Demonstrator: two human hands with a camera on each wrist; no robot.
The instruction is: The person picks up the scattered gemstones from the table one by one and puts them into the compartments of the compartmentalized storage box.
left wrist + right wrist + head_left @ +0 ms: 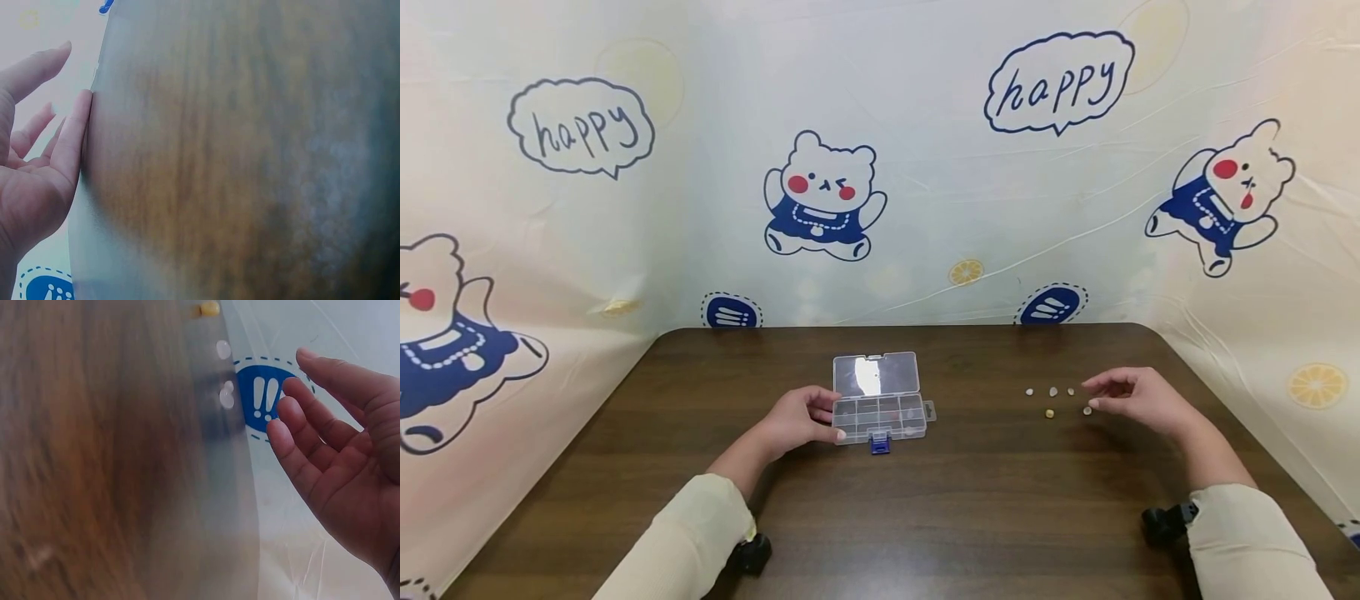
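A clear plastic compartment box (880,418) lies on the table with its lid (876,375) raised behind and a blue latch (880,444) at the front. My left hand (803,415) is at the box's left side, thumb at the front left corner and fingers farther back along that edge. In the left wrist view its fingers (72,134) look fairly straight. My right hand (1138,396) hovers over the right of the table, thumb and fingers apart, with nothing between them. Just off its fingertips lies a small pale stone-like piece (1087,411); several similar pieces (1053,392) and a yellow one (1049,413) lie left of it.
Brown wooden table (970,500) underneath, bounded at the back by a printed cloth (925,208) with cartoon bears. A clear hanging tab (930,410) sticks out at the box's right. Dark wrist devices (1167,525) sit by both sleeves.
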